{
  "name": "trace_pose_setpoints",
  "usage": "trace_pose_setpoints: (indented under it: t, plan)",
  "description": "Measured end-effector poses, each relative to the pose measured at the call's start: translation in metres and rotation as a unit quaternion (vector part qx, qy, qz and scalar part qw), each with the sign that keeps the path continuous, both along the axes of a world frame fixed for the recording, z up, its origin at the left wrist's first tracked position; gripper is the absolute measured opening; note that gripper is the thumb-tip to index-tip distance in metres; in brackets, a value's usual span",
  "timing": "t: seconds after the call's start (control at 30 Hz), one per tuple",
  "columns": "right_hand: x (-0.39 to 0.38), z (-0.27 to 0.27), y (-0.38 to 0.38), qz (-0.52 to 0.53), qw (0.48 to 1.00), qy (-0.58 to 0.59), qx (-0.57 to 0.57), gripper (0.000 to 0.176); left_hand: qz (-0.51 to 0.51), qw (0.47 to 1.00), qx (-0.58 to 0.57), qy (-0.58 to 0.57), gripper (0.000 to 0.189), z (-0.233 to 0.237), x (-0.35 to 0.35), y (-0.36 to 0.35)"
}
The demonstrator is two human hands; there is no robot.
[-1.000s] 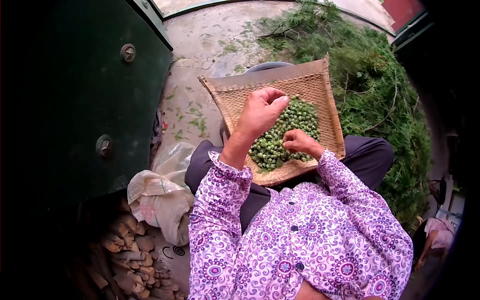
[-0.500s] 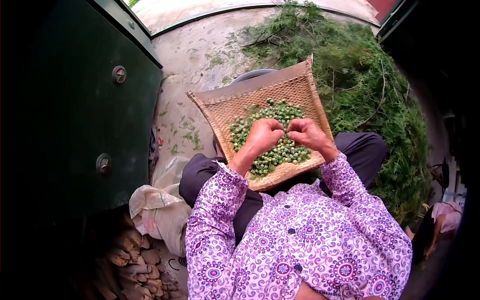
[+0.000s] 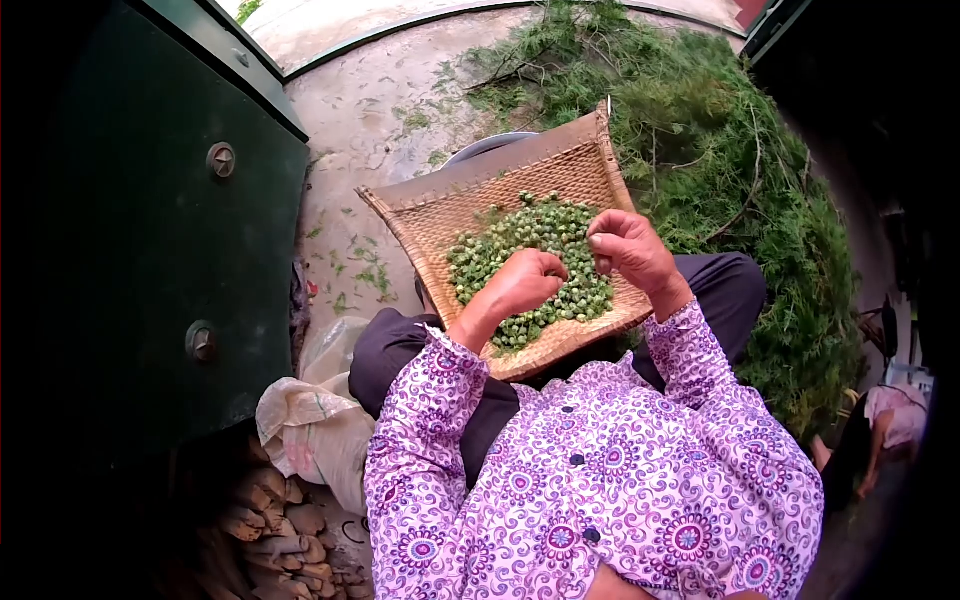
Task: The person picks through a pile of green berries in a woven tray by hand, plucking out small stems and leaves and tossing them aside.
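A woven winnowing basket (image 3: 420, 240) rests tilted across my lap, holding a heap of small green cones (image 3: 490, 250). Over the lower middle of the heap is my left hand (image 3: 522, 284), its fingers curled down at the cones; whatever sits between the fingertips is hidden. My right hand (image 3: 636, 250) is raised above the basket's right side, thumb and forefinger pinched together. Anything in that pinch is too small to make out. The two hands are apart.
Cut green conifer branches (image 3: 730, 170) cover the floor to the right. A pale basin rim (image 3: 485, 147) shows behind the basket. At left are a dark green door (image 3: 240, 240), a white woven sack (image 3: 315, 420) and chopped wood (image 3: 275, 530). Another person's arm (image 3: 880, 440) shows far right.
My right hand has moved right and slightly up, away from my left hand. The left hand has dropped a little toward the cones. The whole view has shifted slightly.
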State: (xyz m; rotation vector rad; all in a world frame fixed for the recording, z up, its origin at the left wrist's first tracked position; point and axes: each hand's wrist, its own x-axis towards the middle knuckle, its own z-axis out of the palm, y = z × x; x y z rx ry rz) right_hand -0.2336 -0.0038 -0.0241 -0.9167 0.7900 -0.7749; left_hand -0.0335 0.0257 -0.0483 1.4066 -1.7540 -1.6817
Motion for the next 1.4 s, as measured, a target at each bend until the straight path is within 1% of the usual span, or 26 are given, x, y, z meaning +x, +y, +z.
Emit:
trace_pose_setpoints:
  t: [0.03, 0.07, 0.1, 0.13, 0.17, 0.2, 0.23, 0.27, 0.33, 0.37, 0.4, 0.47, 0.5, 0.53, 0.6, 0.73, 0.8, 0.87, 0.93, 1.0, 1.07, 1.13, 1.2, 1.27, 1.33, 1.4]
  plan:
    - [-0.010, 0.002, -0.004, -0.022, 1.000, 0.001, 0.001, 0.006, -0.022, 0.999, -0.043, -0.015, 0.021, -0.004, 0.000, 0.002]
    - [-0.023, 0.001, -0.009, -0.047, 0.998, 0.042, -0.011, 0.009, -0.044, 0.995, -0.087, -0.032, 0.023, -0.006, 0.002, 0.003]
    - [-0.034, -0.006, -0.017, -0.083, 0.969, 0.205, -0.113, 0.012, -0.129, 0.978, -0.086, -0.139, 0.034, 0.002, 0.003, 0.000]
    - [-0.045, -0.016, -0.022, -0.116, 0.901, 0.360, -0.210, 0.016, -0.131, 0.978, -0.085, -0.139, 0.034, 0.004, 0.005, 0.003]
    - [-0.059, -0.029, -0.022, -0.118, 0.901, 0.361, -0.210, 0.016, -0.160, 0.965, -0.092, -0.187, 0.040, 0.005, 0.006, 0.008]
    - [-0.064, -0.030, -0.022, -0.124, 0.805, 0.475, -0.333, 0.015, -0.187, 0.948, -0.100, -0.235, 0.046, 0.009, 0.006, 0.008]
    - [-0.066, -0.030, -0.025, -0.124, 0.678, 0.571, -0.445, 0.015, -0.209, 0.936, -0.074, -0.275, 0.054, 0.014, 0.005, 0.005]
    - [-0.066, -0.033, -0.018, -0.098, 0.748, 0.573, -0.321, 0.012, -0.207, 0.936, -0.073, -0.275, 0.054, 0.017, 0.007, 0.003]
    - [-0.050, -0.043, -0.006, -0.026, 0.800, 0.545, -0.251, 0.011, -0.101, 0.962, -0.114, -0.228, 0.052, 0.019, 0.011, 0.000]
    - [-0.040, -0.052, 0.000, 0.028, 0.801, 0.561, -0.208, 0.016, -0.045, 0.969, -0.176, -0.165, 0.044, 0.014, 0.016, -0.001]
    - [-0.034, -0.066, 0.005, 0.080, 0.797, 0.576, -0.167, 0.022, -0.021, 0.977, -0.136, -0.162, 0.045, 0.035, 0.018, -0.006]
    - [-0.037, -0.118, 0.020, 0.068, 0.770, 0.607, -0.181, 0.042, 0.070, 0.986, -0.145, -0.041, 0.048, 0.036, 0.026, -0.013]
    - [-0.036, -0.132, 0.023, 0.094, 0.784, 0.598, -0.135, 0.058, 0.101, 0.987, -0.123, -0.011, 0.044, 0.035, 0.030, -0.017]
    - [-0.030, -0.141, 0.024, 0.106, 0.775, 0.617, -0.085, 0.061, 0.127, 0.984, -0.122, 0.022, 0.043, 0.046, 0.031, -0.018]
    - [-0.016, -0.153, 0.029, 0.019, 0.769, 0.637, -0.055, 0.064, 0.162, 0.978, -0.100, 0.084, 0.041, 0.047, 0.033, -0.022]
    - [0.014, -0.150, 0.031, 0.024, 0.788, 0.613, -0.053, 0.071, 0.171, 0.973, -0.080, 0.129, 0.036, 0.059, 0.032, -0.023]
    - [0.028, -0.148, 0.032, 0.032, 0.841, 0.540, -0.015, 0.075, 0.175, 0.970, -0.075, 0.152, 0.035, 0.058, 0.029, -0.025]
    - [0.061, -0.143, 0.047, 0.033, 0.821, 0.563, -0.090, 0.078, 0.176, 0.966, -0.072, 0.173, 0.034, 0.057, 0.027, -0.027]
    - [0.079, -0.147, 0.054, 0.028, 0.830, 0.536, -0.150, 0.080, 0.181, 0.966, -0.073, 0.170, 0.033, 0.057, 0.027, -0.028]
    - [0.082, -0.141, 0.052, 0.048, 0.838, 0.515, -0.175, 0.078, 0.184, 0.965, -0.073, 0.174, 0.033, 0.057, 0.027, -0.027]
    - [0.080, -0.121, 0.049, 0.130, 0.868, 0.412, -0.245, 0.076, 0.199, 0.959, -0.073, 0.188, 0.033, 0.055, 0.030, -0.025]
    - [0.074, -0.097, 0.037, 0.152, 0.888, 0.395, -0.181, 0.067, 0.203, 0.956, -0.080, 0.195, 0.034, 0.053, 0.034, -0.025]
    - [0.048, -0.111, 0.015, 0.054, 0.922, 0.369, -0.108, 0.054, 0.206, 0.961, -0.093, 0.160, 0.034, 0.057, 0.037, -0.025]
    - [0.008, -0.130, -0.007, 0.048, 0.854, 0.499, -0.137, 0.038, 0.209, 0.961, -0.083, 0.161, 0.034, 0.061, 0.038, -0.024]
    - [-0.020, -0.140, -0.009, 0.074, 0.822, 0.550, -0.128, 0.025, 0.216, 0.959, -0.071, 0.171, 0.034, 0.060, 0.041, -0.021]
    - [-0.025, -0.141, 0.000, 0.083, 0.816, 0.557, -0.128, 0.023, 0.222, 0.957, -0.065, 0.173, 0.034, 0.059, 0.042, -0.020]
